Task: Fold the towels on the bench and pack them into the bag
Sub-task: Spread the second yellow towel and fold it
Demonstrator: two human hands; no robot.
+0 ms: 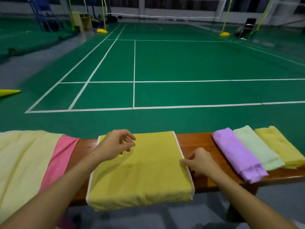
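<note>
- Mustard towel (142, 166) lies folded flat on the bench (196, 142), centre, between my arms.
- Right hand (200, 160) pinches its white-trimmed right edge; left hand (115, 144) hovers over the top, fingers loosely curled, holding nothing.
- Best: press left palm down and align edges before the next fold.
- No bag in view.
</note>
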